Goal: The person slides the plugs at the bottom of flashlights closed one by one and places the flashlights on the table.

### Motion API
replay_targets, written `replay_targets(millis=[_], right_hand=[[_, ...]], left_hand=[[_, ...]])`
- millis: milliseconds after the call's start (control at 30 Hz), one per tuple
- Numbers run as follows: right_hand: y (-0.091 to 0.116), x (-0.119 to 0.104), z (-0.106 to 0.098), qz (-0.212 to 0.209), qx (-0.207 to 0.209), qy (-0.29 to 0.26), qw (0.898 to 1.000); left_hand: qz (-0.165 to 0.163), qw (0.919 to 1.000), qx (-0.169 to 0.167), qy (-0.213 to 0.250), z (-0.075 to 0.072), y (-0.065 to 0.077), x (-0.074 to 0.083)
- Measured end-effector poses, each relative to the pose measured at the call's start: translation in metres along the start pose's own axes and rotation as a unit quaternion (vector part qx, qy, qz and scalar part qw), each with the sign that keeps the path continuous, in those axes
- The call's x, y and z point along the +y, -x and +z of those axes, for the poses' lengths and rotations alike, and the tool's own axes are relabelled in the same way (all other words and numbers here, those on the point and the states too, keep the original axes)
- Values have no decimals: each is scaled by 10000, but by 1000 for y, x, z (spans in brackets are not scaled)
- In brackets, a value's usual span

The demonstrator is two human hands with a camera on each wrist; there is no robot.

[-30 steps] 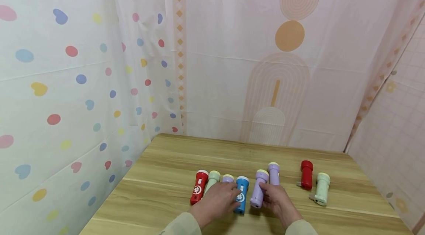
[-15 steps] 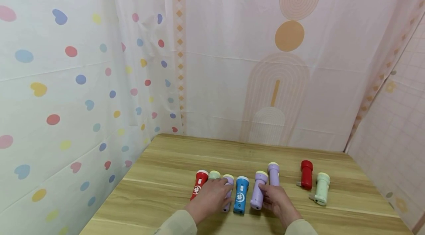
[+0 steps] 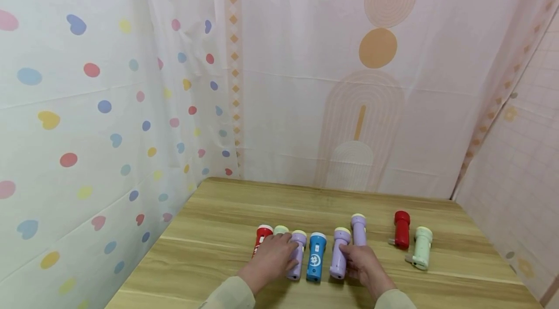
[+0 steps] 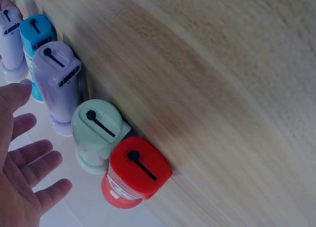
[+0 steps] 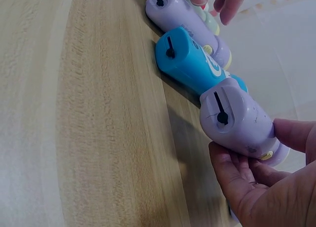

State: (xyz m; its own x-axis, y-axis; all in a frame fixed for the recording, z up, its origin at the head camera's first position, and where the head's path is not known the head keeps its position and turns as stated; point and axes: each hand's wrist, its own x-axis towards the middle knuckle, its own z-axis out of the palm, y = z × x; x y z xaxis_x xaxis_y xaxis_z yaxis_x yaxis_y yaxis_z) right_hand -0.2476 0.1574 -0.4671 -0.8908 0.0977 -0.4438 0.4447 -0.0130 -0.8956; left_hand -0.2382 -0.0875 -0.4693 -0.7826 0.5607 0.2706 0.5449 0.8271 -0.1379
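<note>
Clock read on head view, 12 = toward far edge of the wood-grain table (image 3: 227, 202). I have the right hand (image 3: 366, 263) pinching a purple flashlight (image 3: 338, 256) between thumb and fingers, lens end toward 12; can't tell if it bears on the table. At its 9, near it, a blue flashlight (image 3: 315, 259) with white clover print. Next at 9: a second purple flashlight (image 3: 299, 254), then my left hand (image 3: 271, 256), fingers spread, over a pale green flashlight (image 3: 281, 229) and overlapping that second purple one; contact I can't tell. Just beside the green, a red flashlight (image 3: 263, 234) with white lens rim, partly covered by the hand. From the pinched purple: third purple flashlight (image 3: 359, 232) near at 1 to 2, lower end behind the hand; second red flashlight (image 3: 402, 231) at 2, second pale green flashlight (image 3: 422, 249) at 3, both well apart.
</note>
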Motion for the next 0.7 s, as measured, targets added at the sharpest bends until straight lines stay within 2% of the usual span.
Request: replay_targets(millis=[200, 433, 700], right_hand=[[0, 4, 1, -125, -10, 68, 9999], [3, 9, 3, -491, -71, 136, 9987], [3, 11, 7, -552, 29, 323, 9980]], left_hand=[[-195, 9995, -231, 29, 0, 0, -1], [-376, 9987, -345, 60, -2, 2, -3], [-447, 9978, -486, 42, 1, 3, -6]])
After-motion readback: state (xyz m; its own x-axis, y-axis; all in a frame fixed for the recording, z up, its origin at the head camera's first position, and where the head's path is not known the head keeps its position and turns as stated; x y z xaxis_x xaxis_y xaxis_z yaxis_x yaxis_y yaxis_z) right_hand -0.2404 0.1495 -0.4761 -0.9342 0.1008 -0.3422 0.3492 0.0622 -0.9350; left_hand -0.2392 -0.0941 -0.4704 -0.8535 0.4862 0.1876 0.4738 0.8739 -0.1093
